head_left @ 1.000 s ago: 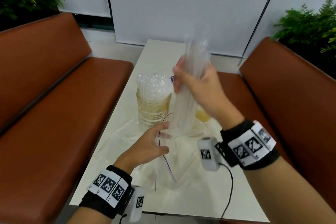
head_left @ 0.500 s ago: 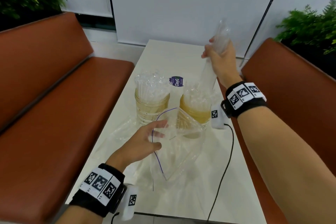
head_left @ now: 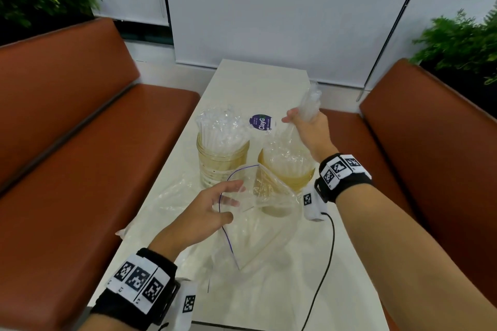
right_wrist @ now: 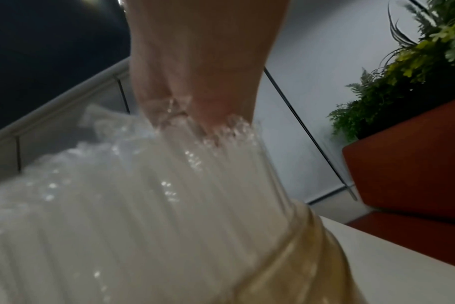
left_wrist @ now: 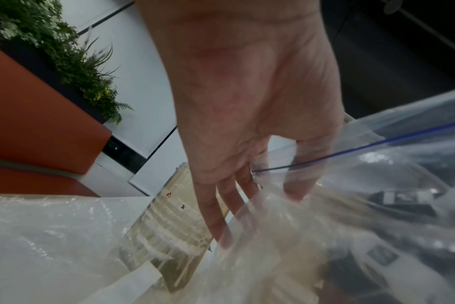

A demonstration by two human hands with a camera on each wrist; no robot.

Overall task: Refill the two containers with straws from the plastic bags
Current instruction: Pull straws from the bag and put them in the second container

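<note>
Two amber containers stand mid-table. The left container point(head_left: 222, 161) point(left_wrist: 169, 226) is packed with clear straws. My right hand point(head_left: 304, 118) point(right_wrist: 195, 111) grips the upper end of a straw bundle point(head_left: 310, 101) point(right_wrist: 169, 205). The bundle's lower ends sit inside the right container point(head_left: 295, 177) point(right_wrist: 312, 257). Closer to me, my left hand point(head_left: 215, 205) point(left_wrist: 247, 195) is spread with straight fingers at the mouth of a clear zip bag point(head_left: 258, 226) point(left_wrist: 351, 185) with a blue seal line. The thumb lies behind the plastic.
Another crumpled clear bag point(head_left: 172, 196) lies flat left of the containers. A round purple label point(head_left: 262, 122) shows behind them. A black cable point(head_left: 326, 263) runs across the white table point(head_left: 258, 80). Brown benches point(head_left: 80, 169) point(head_left: 430, 142) flank the table.
My right hand drew the straw bundle up out of the zip bag, carried it far right, and has lowered it into the right container. The left hand stayed at the bag's mouth.
</note>
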